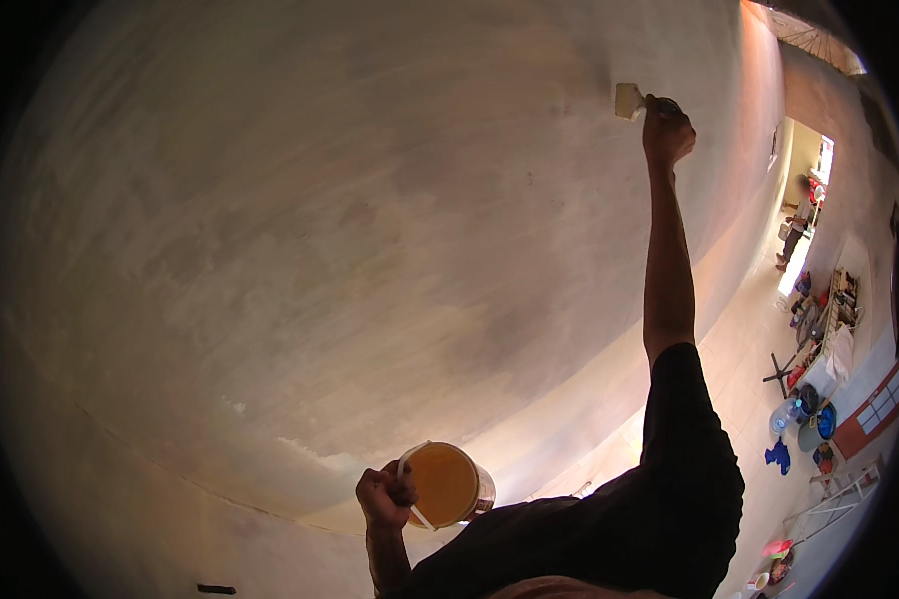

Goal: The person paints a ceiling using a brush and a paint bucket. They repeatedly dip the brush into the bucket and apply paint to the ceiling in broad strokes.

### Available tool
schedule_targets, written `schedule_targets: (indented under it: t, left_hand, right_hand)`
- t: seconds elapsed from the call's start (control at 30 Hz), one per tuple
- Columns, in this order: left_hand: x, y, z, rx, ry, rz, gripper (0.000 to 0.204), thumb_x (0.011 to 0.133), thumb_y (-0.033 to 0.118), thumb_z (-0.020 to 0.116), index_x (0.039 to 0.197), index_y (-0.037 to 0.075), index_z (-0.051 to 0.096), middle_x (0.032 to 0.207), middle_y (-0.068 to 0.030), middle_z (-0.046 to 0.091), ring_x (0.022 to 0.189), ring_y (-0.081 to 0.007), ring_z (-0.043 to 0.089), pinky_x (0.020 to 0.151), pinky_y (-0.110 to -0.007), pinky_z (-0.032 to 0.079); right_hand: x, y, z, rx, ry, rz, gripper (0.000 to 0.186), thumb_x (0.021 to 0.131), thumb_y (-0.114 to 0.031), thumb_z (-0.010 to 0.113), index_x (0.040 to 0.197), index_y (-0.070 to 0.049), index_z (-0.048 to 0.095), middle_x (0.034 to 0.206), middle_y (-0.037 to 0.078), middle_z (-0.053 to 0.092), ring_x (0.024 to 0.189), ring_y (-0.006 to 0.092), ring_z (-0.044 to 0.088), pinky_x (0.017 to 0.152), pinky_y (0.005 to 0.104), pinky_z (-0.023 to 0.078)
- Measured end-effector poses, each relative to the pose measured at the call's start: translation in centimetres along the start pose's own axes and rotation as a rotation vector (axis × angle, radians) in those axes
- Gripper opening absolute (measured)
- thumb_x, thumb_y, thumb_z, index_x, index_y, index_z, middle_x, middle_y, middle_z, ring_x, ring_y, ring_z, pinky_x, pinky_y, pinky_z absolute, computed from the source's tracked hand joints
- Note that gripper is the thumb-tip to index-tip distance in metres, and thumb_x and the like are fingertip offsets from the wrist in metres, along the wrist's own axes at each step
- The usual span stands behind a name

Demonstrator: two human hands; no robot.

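My right arm is stretched far up along a large pale, blotchy wall. At its end my right hand is closed round the handle of a wide paintbrush, whose light bristle head points left, at or close to the wall; contact cannot be made out. Low in the view my left hand grips a bucket by its rim and white handle. Yellow-orange liquid shows inside the bucket, which is held near my body.
At the right, a person stands by a bright doorway. Along the far side lie a cluttered rack, blue tubs, a blue cloth and a metal ladder. A small dark object shows at lower left.
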State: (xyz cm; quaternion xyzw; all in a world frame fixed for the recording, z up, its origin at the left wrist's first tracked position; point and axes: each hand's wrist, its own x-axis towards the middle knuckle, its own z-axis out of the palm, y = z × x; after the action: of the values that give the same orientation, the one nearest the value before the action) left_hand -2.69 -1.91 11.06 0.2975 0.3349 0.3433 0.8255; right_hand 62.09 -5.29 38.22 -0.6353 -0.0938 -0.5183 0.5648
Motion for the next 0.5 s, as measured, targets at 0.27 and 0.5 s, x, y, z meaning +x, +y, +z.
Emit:
schedule_targets:
  t: [0.27, 0.5]
  left_hand:
    - [-1.0, 0.2, 1.6, 0.005, 0.021, 0.000, 0.039, 0.074, 0.028, 0.039, 0.090, -0.003, 0.058, 0.052, 0.0042, 0.028, 0.040, -0.0100, 0.021, 0.041, -0.027, 0.021]
    - [-1.8, 0.5, 2.5, 0.044, 0.050, -0.005, 0.040, 0.073, 0.028, 0.040, 0.091, -0.003, 0.058, 0.054, 0.0028, 0.031, 0.042, -0.0107, 0.025, 0.042, -0.027, 0.022]
  right_hand:
    - [-12.4, -17.9, -5.2, 0.367, 0.022, -0.330, 0.013, 0.076, -0.019, 0.075, 0.083, -0.009, 0.071, 0.065, 0.007, 0.059, 0.057, 0.0248, 0.057, 0.051, 0.0366, 0.046]
    - [-25.2, -37.3, -16.0, 1.117, -0.201, -0.454, 0.012, 0.075, -0.008, 0.070, 0.080, -0.004, 0.060, 0.067, 0.008, 0.055, 0.060, 0.0247, 0.054, 0.057, 0.0383, 0.045]
